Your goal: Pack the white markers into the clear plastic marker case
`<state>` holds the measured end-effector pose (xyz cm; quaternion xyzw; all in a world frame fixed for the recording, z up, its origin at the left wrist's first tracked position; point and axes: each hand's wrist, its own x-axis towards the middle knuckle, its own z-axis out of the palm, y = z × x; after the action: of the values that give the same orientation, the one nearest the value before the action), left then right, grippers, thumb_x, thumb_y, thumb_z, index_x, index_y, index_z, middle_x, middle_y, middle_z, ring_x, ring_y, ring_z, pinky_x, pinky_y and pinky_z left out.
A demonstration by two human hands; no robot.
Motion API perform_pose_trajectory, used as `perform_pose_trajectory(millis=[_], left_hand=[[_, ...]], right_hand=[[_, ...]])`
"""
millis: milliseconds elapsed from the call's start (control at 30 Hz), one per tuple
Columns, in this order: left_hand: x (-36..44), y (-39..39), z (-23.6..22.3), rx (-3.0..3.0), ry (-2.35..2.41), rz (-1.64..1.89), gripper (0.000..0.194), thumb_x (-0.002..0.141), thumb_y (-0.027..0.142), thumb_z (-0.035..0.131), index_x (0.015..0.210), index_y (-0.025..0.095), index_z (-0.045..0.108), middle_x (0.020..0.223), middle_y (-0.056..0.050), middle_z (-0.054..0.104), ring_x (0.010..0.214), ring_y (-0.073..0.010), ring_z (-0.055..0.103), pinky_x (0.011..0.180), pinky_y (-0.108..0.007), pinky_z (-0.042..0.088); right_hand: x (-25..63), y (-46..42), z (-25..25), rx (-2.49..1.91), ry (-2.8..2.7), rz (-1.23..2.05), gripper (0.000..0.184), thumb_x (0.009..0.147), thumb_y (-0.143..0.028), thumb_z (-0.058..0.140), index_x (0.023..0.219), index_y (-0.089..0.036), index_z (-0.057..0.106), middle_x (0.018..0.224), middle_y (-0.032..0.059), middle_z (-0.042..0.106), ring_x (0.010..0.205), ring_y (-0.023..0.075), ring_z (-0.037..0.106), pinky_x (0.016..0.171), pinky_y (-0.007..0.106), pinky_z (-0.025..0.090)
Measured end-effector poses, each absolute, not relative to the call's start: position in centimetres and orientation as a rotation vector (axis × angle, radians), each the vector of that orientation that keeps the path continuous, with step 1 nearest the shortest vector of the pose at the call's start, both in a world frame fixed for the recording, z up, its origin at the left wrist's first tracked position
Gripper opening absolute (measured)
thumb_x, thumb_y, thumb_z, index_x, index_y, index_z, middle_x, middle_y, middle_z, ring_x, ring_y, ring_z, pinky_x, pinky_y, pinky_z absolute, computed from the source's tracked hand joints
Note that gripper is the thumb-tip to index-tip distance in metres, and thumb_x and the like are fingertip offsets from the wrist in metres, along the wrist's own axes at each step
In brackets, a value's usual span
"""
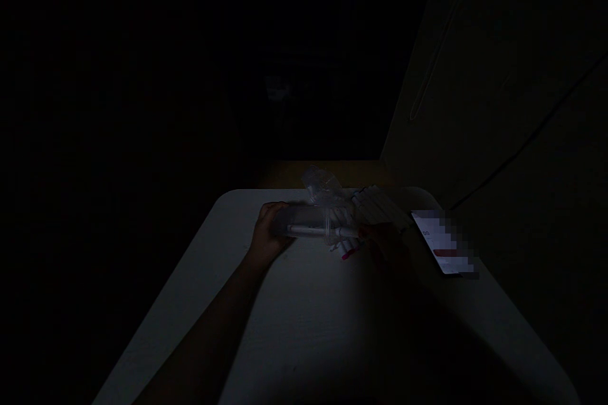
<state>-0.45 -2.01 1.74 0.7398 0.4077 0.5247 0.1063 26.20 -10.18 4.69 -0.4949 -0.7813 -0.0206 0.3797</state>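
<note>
In dim light, my left hand (pixel 266 232) is wrapped around the closed end of a clear plastic container (pixel 304 214), held on its side above the table. A white marker pen (pixel 311 228) lies inside it. At the container's mouth, my dark right hand (pixel 384 242) pinches the end of a white marker (pixel 349 232), whose other end reaches into the opening. A crumpled-looking clear plastic piece (pixel 320 183), perhaps the lid, shows just behind the container. Below the mouth are more pens, one with a pink end (pixel 350 254).
Several white markers (pixel 380 204) lie side by side at the back of the white table (pixel 289 323). To the right rests a lit phone (pixel 439 243), partly pixelated. A dark cable (pixel 522 149) runs along the wall on the right. Everything past the table is nearly black.
</note>
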Motion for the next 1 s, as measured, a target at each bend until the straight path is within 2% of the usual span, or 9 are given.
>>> perform_pose_trajectory(millis=[233,633,767,1000], left_hand=[[-0.5,-2.1,1.8,2.145,1.228,1.514,0.049,0.062,0.036,0.071,0.104,0.021,0.053,0.102,-0.005,0.053,0.095,-0.0216,0.057,0.085,-0.037,0.049],[-0.7,-1.9,1.4,2.189,1.187,1.548,0.05,0.061,0.036,0.072,0.105,0.02,0.054,0.102,-0.006,0.053,0.095,-0.0219,0.057,0.084,-0.037,0.05],[-0.9,-1.9,1.4,2.204,1.188,1.518,0.052,0.061,0.037,0.073,0.106,0.022,0.054,0.103,-0.006,0.053,0.097,-0.0234,0.057,0.087,-0.04,0.05],[-0.9,-2.0,1.5,2.157,1.226,1.486,0.054,0.059,0.039,0.074,0.106,0.022,0.053,0.105,-0.005,0.053,0.099,-0.0235,0.056,0.089,-0.04,0.048]], right_hand=[[26.5,-10.2,4.2,-1.298,-1.955,-0.095,0.037,0.091,-0.028,0.033,0.111,-0.021,0.063,0.095,0.0084,0.066,0.088,0.0196,0.06,0.075,0.033,0.049],[27.2,-10.0,3.8,-1.404,-1.839,-0.253,0.033,0.09,-0.025,0.038,0.11,-0.021,0.063,0.101,0.0091,0.066,0.094,0.0219,0.06,0.081,0.039,0.049],[27.8,-9.1,2.9,-1.422,-1.928,-0.29,0.034,0.086,-0.022,0.039,0.108,-0.017,0.064,0.099,0.0109,0.067,0.09,0.023,0.06,0.078,0.04,0.049],[28.6,-7.9,1.5,-1.594,-2.084,-0.298,0.037,0.085,-0.024,0.04,0.112,-0.017,0.064,0.106,0.0121,0.066,0.096,0.0262,0.059,0.081,0.043,0.047]])
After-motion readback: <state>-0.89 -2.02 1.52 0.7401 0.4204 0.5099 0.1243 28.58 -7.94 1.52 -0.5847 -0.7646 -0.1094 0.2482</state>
